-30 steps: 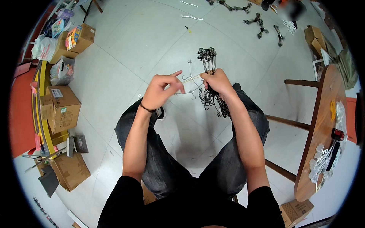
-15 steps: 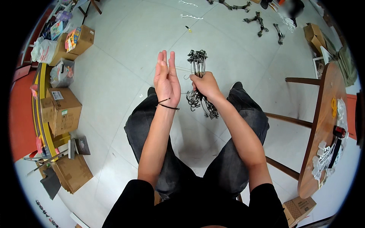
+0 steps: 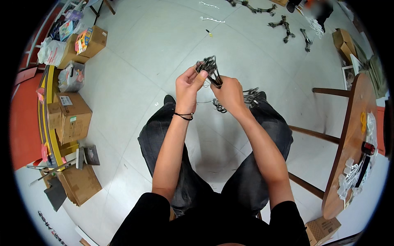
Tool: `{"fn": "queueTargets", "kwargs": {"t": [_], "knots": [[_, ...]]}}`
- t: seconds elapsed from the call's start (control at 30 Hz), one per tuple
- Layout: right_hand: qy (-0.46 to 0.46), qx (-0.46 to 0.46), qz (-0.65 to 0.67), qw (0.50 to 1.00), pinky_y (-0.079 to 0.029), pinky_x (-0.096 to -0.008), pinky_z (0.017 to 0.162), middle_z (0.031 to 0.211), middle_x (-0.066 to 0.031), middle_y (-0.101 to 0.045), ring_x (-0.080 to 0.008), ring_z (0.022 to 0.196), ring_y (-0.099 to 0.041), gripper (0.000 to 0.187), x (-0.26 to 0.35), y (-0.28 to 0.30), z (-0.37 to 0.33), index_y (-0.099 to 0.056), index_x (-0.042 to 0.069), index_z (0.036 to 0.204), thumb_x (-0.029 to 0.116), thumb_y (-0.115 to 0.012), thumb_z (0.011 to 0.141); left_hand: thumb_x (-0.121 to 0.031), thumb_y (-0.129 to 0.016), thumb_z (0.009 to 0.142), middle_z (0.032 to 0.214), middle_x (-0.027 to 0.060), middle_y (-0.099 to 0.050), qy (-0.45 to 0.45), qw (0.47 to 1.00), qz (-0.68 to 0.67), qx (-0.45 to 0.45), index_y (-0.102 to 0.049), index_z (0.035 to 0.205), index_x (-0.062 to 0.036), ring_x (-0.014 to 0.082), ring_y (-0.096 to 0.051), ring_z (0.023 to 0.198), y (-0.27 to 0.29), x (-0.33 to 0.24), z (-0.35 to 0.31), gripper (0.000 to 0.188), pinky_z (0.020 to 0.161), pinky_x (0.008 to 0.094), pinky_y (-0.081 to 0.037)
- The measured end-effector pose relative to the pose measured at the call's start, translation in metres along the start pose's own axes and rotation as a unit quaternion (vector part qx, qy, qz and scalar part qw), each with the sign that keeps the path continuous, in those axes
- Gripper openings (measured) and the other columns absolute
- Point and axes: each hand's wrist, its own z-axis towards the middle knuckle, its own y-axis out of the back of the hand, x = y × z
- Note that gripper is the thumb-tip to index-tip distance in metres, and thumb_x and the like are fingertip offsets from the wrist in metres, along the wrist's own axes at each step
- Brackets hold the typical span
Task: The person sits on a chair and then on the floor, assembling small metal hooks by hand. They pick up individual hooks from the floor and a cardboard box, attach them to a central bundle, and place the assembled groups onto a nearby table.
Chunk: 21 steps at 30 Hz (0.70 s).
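Note:
In front of my knees, my right hand (image 3: 230,93) wraps round the middle of a bundle of dark metal hangers (image 3: 211,69), thin rods with curled, hook-like ends. My left hand (image 3: 190,84) grips the bundle's far end, its thumb on top and the fingers curled behind. The bundle's other end (image 3: 250,96) fans out behind and to the right of my right hand, over my right knee. A thin, light strand shows between the hands, but I cannot tell what it is. My right palm hides the middle of the rods.
More dark hanger bundles (image 3: 283,29) lie on the far floor, with white notched strips (image 3: 212,19) to their left. Cardboard boxes (image 3: 74,119) line the left side. At right stands a wooden table (image 3: 333,180) carrying white plastic pieces. A person (image 3: 322,12) is at the far right.
My left hand has gone from outstretched, beside the bundle, to gripping its far end. The bundle has tilted, its near end swinging right behind my right hand. The view has shifted slightly.

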Motion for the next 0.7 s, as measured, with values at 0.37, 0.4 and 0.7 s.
{"fn": "queueTargets", "kwargs": {"t": [0.37, 0.4, 0.7], "knots": [[0.204, 0.233, -0.199, 0.930, -0.054, -0.0469, 0.067, 0.070, -0.0167, -0.067, -0.0356, 0.071, -0.068, 0.015, -0.020, -0.017, -0.034, -0.070, 0.006, 0.075, 0.020, -0.067, 0.078, -0.017, -0.070, 0.087, 0.086, 0.0096, -0.073, 0.104, 0.901, 0.419, 0.051, -0.075, 0.091, 0.0032, 0.0126, -0.065, 0.081, 0.037, 0.002, -0.003, 0.021, 0.072, 0.0268, -0.050], [0.236, 0.260, -0.211, 0.912, -0.054, -0.0469, 0.068, 0.070, -0.0170, -0.067, -0.0357, 0.072, -0.068, 0.015, -0.020, -0.022, -0.038, -0.070, 0.006, 0.076, 0.020, -0.068, 0.078, -0.018, -0.068, 0.088, 0.089, 0.0108, -0.074, 0.081, 0.896, 0.433, 0.049, -0.074, 0.089, 0.0032, 0.0139, -0.067, 0.084, 0.041, 0.004, 0.000, 0.022, 0.074, 0.0274, -0.051], [-0.134, 0.113, 0.409, 0.896, -0.049, -0.0346, 0.063, 0.063, -0.0074, -0.061, -0.0218, 0.060, -0.059, 0.035, -0.020, 0.029, -0.002, -0.060, 0.002, 0.066, 0.022, -0.062, 0.094, -0.043, -0.041, 0.105, 0.115, 0.0162, -0.071, 0.040, 0.987, 0.153, 0.029, -0.060, 0.124, 0.0057, 0.0232, -0.064, 0.114, 0.041, -0.007, 0.003, 0.056, 0.103, 0.0369, -0.044]]}}
